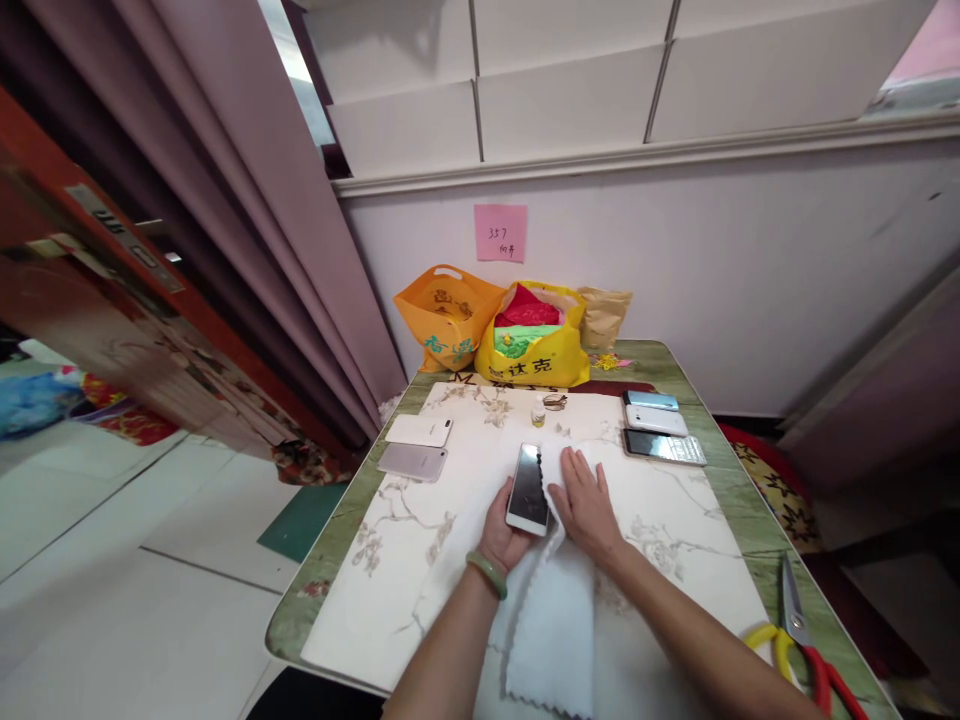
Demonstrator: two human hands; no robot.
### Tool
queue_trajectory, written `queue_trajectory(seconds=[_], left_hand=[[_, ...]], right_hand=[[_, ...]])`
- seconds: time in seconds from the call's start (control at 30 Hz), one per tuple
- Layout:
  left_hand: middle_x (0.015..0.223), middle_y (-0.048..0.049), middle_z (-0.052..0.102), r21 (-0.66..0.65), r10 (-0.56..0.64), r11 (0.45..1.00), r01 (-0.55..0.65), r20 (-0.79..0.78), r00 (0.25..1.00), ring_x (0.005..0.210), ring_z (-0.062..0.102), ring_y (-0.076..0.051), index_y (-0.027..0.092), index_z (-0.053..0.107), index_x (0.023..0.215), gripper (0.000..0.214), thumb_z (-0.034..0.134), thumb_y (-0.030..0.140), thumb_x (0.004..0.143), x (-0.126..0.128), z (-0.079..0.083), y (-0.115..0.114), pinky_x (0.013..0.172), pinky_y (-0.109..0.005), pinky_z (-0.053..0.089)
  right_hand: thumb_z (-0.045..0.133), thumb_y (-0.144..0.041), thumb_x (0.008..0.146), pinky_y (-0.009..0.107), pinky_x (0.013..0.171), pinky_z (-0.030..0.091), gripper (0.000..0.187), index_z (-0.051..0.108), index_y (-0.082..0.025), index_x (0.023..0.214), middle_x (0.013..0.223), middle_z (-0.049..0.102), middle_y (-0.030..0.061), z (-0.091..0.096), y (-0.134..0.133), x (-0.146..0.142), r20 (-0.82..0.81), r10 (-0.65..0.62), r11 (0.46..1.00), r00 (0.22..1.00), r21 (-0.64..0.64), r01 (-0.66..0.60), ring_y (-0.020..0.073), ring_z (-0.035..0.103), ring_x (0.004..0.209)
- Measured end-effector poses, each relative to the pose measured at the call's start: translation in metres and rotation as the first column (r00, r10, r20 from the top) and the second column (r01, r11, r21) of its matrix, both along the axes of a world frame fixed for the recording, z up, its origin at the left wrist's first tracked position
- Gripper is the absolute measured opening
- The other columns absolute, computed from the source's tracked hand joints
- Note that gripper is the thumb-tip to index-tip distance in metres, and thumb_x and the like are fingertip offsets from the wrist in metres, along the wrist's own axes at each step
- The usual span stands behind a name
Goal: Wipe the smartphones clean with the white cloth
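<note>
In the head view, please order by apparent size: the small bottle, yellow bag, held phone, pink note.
Largest to smallest:
1. Yellow bag
2. Held phone and pink note: too alike to rank, the phone being nearer
3. Small bottle

Surface (300,615): held phone (528,485) in left hand (504,532) near centre, cloth (553,625) under right hand (589,500), two phones (418,431) left, three phones (656,420) right, scissors (796,605) front right, bottle (538,413) behind, bags (532,368) at back.
</note>
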State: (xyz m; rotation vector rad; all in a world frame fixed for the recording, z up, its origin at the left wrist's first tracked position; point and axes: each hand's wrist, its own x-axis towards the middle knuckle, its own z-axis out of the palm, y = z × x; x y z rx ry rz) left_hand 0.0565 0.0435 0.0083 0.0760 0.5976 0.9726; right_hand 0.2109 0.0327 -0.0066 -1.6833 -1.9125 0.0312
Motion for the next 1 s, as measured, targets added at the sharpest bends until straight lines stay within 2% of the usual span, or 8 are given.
queue_trajectory(seconds=[0.1, 0.2, 0.27, 0.33, 0.43, 0.53, 0.7, 1.0], left_hand=[[0.092, -0.0066, 0.074, -0.003, 0.002, 1.000, -0.002, 0.046, 0.999, 0.086, 0.069, -0.019, 0.013, 0.067, 0.103, 0.030, 0.056, 0.037, 0.089, -0.002, 0.001, 0.002, 0.088, -0.033, 0.051], [0.094, -0.0069, 0.074, -0.006, 0.012, 1.000, -0.012, 0.073, 0.997, 0.088, 0.069, -0.018, 0.012, 0.067, 0.104, 0.032, 0.055, 0.038, 0.090, -0.002, 0.001, 0.003, 0.088, -0.031, 0.051], [0.096, -0.0073, 0.074, -0.013, 0.016, 1.000, -0.015, 0.078, 0.997, 0.089, 0.069, -0.018, 0.011, 0.066, 0.106, 0.033, 0.054, 0.038, 0.091, -0.001, 0.001, 0.004, 0.088, -0.030, 0.050], [0.094, -0.0066, 0.075, -0.013, 0.024, 1.000, -0.023, 0.077, 0.997, 0.085, 0.070, -0.017, 0.011, 0.067, 0.105, 0.031, 0.054, 0.037, 0.091, -0.001, -0.001, 0.005, 0.086, -0.029, 0.051], [0.096, -0.0068, 0.075, 0.016, 0.017, 1.000, -0.018, 0.086, 0.996, 0.087, 0.070, -0.016, 0.012, 0.067, 0.106, 0.031, 0.052, 0.036, 0.093, -0.002, -0.006, 0.006, 0.089, -0.029, 0.050], [0.105, -0.0087, 0.073, 0.067, -0.011, 0.998, 0.004, 0.107, 0.994, 0.101, 0.068, -0.020, 0.012, 0.066, 0.112, 0.035, 0.049, 0.037, 0.094, -0.002, -0.009, 0.007, 0.099, -0.033, 0.045], [0.108, -0.0092, 0.073, 0.114, -0.018, 0.994, 0.004, 0.119, 0.993, 0.108, 0.064, -0.021, 0.012, 0.066, 0.113, 0.036, 0.049, 0.037, 0.094, -0.002, -0.011, 0.007, 0.107, -0.035, 0.038], [0.110, -0.0081, 0.072, 0.081, -0.055, 0.996, 0.048, 0.079, 0.995, 0.107, 0.065, -0.022, 0.014, 0.066, 0.113, 0.038, 0.050, 0.042, 0.092, -0.002, -0.010, 0.006, 0.105, -0.037, 0.040]], right_hand=[[0.036, -0.037, 0.098, 0.050, 0.107, 0.033, 0.049, 0.036, -0.018, 0.143, 0.139, 0.050, 0.0146, 0.014, -0.027, 0.013, -0.098, 0.036, 0.993, 0.995, 0.114, -0.025, 0.0284, 0.042, 0.131], [0.046, -0.038, 0.096, 0.031, 0.074, 0.049, 0.034, 0.053, -0.025, 0.126, 0.093, 0.069, 0.0065, 0.032, -0.062, 0.013, -0.117, 0.239, 0.970, 0.964, 0.077, -0.232, 0.0191, 0.065, 0.084], [0.049, -0.042, 0.094, 0.027, 0.060, 0.044, 0.034, 0.052, -0.029, 0.125, 0.077, 0.066, 0.0004, 0.036, -0.084, 0.002, 0.011, 0.503, 0.863, 0.864, -0.058, -0.502, 0.0156, 0.063, 0.066], [0.057, -0.050, 0.089, 0.028, 0.057, 0.040, 0.045, 0.049, -0.028, 0.127, 0.077, 0.066, -0.0004, 0.032, -0.099, -0.014, 0.134, 0.598, 0.798, 0.790, -0.187, -0.573, 0.0171, 0.062, 0.063], [0.063, -0.049, 0.085, 0.028, 0.056, 0.036, 0.034, 0.055, -0.023, 0.105, 0.077, 0.066, -0.0009, 0.021, -0.106, -0.032, 0.185, 0.552, 0.821, 0.813, -0.286, -0.493, 0.0186, 0.062, 0.064], [0.061, -0.033, 0.089, 0.029, 0.055, 0.033, 0.018, 0.049, -0.022, 0.081, 0.074, 0.064, -0.0027, 0.015, -0.107, -0.030, 0.215, 0.505, 0.854, 0.836, -0.267, -0.447, 0.0168, 0.060, 0.062], [0.052, -0.027, 0.093, 0.030, 0.057, 0.031, 0.017, 0.045, -0.023, 0.079, 0.070, 0.060, -0.0040, 0.031, -0.125, 0.010, 0.238, 0.501, 0.865, 0.832, -0.173, -0.471, 0.0152, 0.055, 0.058], [0.052, -0.033, 0.093, 0.029, 0.056, 0.031, 0.022, 0.051, -0.023, 0.073, 0.064, 0.057, -0.0030, 0.056, -0.145, 0.083, 0.181, 0.532, 0.842, 0.828, -0.221, -0.492, 0.0136, 0.055, 0.057]])
